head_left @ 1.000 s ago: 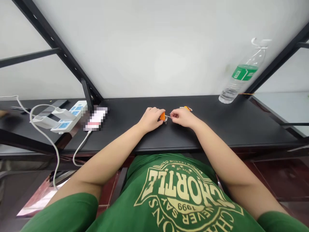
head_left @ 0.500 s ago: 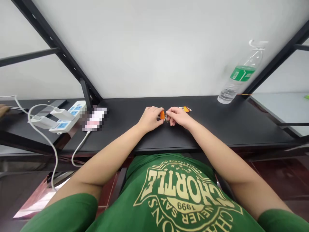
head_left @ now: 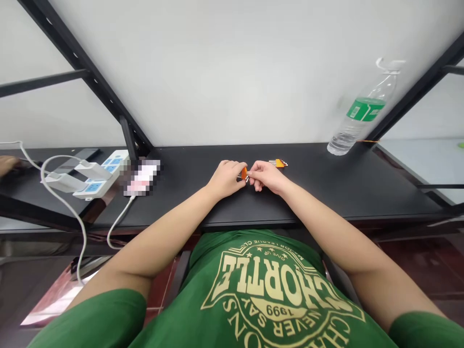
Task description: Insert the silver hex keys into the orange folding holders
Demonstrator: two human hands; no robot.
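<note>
On the black desk [head_left: 188, 166], my left hand [head_left: 227, 178] grips a small orange holder [head_left: 244, 172] with thin metal rods, which look like hex keys. Its thumb and fingers close round the holder's sides and hide part of it. My right hand [head_left: 266, 176] pinches at the holder's right side, fingertips on what seems to be a hex key [head_left: 247, 179]; most of that key is covered. Just behind my right hand lies a second orange holder [head_left: 279, 163] with several metal keys through it.
A plastic water bottle [head_left: 357, 118] with a green label stands at the back right. To the left are a phone [head_left: 142, 178] on a charging cable and a white power strip [head_left: 105, 174] with plugs. Another person's hand [head_left: 7, 164] shows at the far left edge.
My right fingertips have shifted slightly left, closer against the orange holder. Less of the bent metal ends shows between my hands. At the far left, the other person's hand reaches further into view.
</note>
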